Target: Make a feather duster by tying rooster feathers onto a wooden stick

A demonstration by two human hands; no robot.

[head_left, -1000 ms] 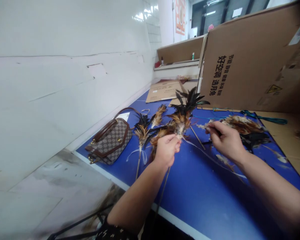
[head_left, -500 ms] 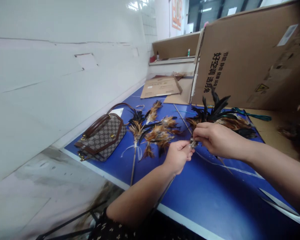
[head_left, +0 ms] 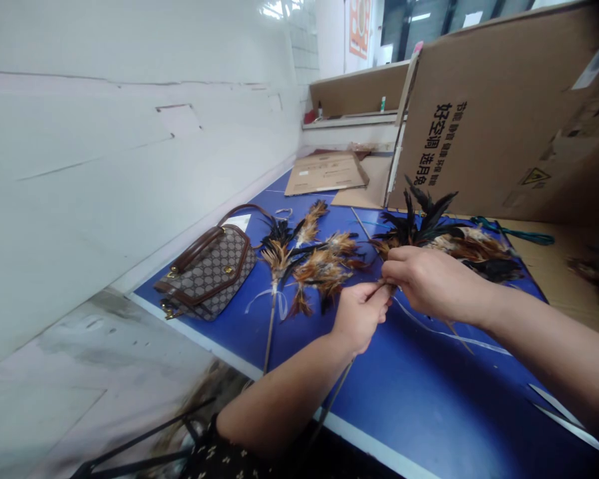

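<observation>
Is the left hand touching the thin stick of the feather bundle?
Touching. The head view shows the left hand pinched shut on the stick, which runs out below it; the right hand grips the feather bundle above.

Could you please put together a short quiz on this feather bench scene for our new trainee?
1. True or false: the brown checked handbag lies on the blue tabletop, beside the loose brown-and-black feathered sticks.
2. What does the left hand pinch? A a thin dark stick; B a green cord; C a white ribbon.
3. Which hand grips the black-and-brown feather bundle?
Key: 1 true; 2 A; 3 the right hand.
</observation>
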